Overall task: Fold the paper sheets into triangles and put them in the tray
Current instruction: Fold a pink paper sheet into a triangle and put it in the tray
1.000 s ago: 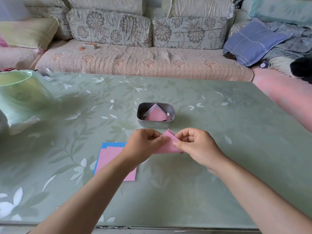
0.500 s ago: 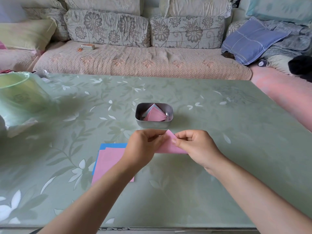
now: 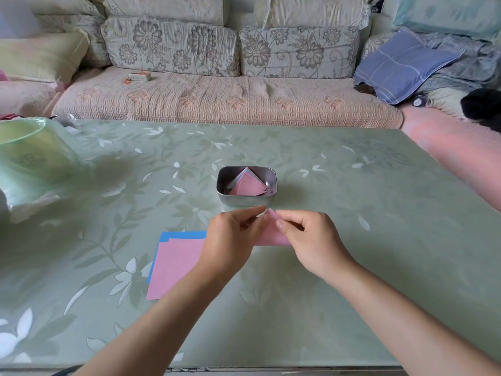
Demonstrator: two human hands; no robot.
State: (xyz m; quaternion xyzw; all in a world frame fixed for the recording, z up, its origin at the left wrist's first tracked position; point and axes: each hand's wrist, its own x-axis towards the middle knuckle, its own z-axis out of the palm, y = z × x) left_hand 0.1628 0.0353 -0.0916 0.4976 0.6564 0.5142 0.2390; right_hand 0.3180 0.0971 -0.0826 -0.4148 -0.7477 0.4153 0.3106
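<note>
Left hand (image 3: 230, 240): fingers curled in, pinching the left part of the pink sheet at its upper edge; hand covers much of the paper.
Right hand (image 3: 306, 234): thumb and forefinger closed on the top point of the same sheet; other fingers folded under.
Pink sheet (image 3: 272, 236): part-folded, held between both hands just above the bench, point up, close to the tray's near wall. Exact fold shape hidden by the hands.
Tray (image 3: 246, 201): small metal, rounded corners, mid-bench, just beyond the hands. Folded triangles (image 3: 248, 184) inside, pink on top, leaning together with points away from the camera; count unclear.
Flat sheets (image 3: 176, 264): pink over blue, blue showing at top and left edges, lying left of the hands, partly under the left forearm.
Bench (image 3: 352, 240): pale green floral cover.
Sofa (image 3: 217, 99): behind the bench, floral cushions.
Green plastic bag (image 3: 29, 156): far left of the bench.
</note>
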